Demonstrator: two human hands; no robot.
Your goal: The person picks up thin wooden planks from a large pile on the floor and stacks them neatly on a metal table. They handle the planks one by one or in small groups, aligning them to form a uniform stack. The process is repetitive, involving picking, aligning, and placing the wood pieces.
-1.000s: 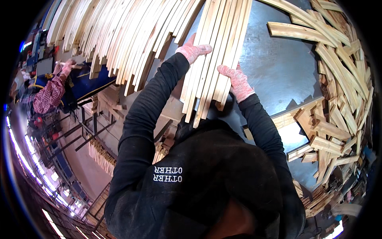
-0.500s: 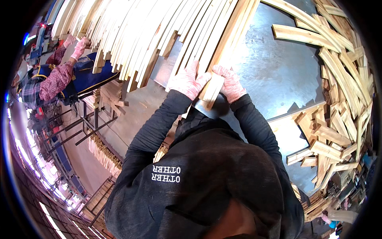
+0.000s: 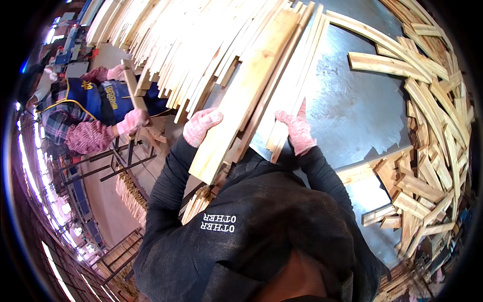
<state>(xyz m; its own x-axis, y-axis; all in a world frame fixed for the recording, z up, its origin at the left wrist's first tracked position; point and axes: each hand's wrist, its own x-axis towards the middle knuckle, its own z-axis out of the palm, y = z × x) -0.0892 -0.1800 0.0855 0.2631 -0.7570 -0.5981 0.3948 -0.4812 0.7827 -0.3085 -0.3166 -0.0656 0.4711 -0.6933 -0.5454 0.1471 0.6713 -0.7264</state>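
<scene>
metal table (image 3: 362, 103), scrap wood pile (image 3: 422, 171) on its right. left hand (image 3: 202, 127) grasping wide board (image 3: 246, 95) by its near end; right hand (image 3: 298, 132) clasping narrow strips (image 3: 301, 80) just right of it.

I log slats (image 3: 186, 45) blown white at eleven o'clock, glare on metal tabletop (image 3: 352, 100) toward one; rim bowed, black.
</scene>
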